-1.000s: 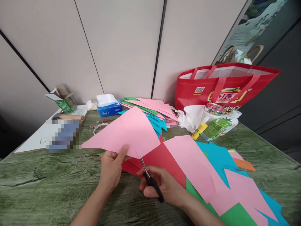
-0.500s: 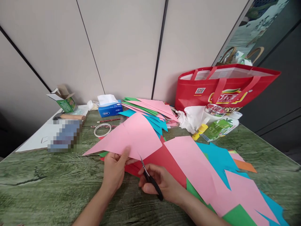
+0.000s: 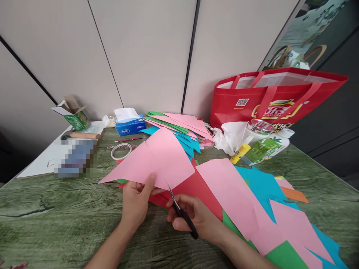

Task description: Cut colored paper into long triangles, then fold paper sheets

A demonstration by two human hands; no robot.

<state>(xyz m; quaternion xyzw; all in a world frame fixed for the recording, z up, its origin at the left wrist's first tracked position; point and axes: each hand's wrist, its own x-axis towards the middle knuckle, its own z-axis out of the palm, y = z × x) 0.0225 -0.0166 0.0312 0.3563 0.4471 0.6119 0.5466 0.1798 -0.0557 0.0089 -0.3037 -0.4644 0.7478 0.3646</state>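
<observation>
A pink sheet [image 3: 157, 157] fans out beyond the left hand [image 3: 137, 201], its near edge pinched between the thumb on top and fingers partly hidden beneath. The right hand [image 3: 196, 215], curled with its fingers bent, grips the black handles of the scissors [image 3: 183, 218]; the blades meet the sheet's near edge just right of the left thumb, though how far they are parted is hard to make out. Red paper [image 3: 203, 190] lies beneath, partly covered, beyond the right fingers. Farther off to their right, a strap cuts into the lettering on a red bag [image 3: 231, 108], leaving "UANLEJIA" legible near a QR code [image 3: 242, 102]. In front of the bag stands a green-labelled container [image 3: 265, 149], its print too small to read, as is that on the blue tissue box [image 3: 130, 127] and green box [image 3: 77, 120] beyond the left fingers. Pixelation masks an object [image 3: 75, 158] to their left.
</observation>
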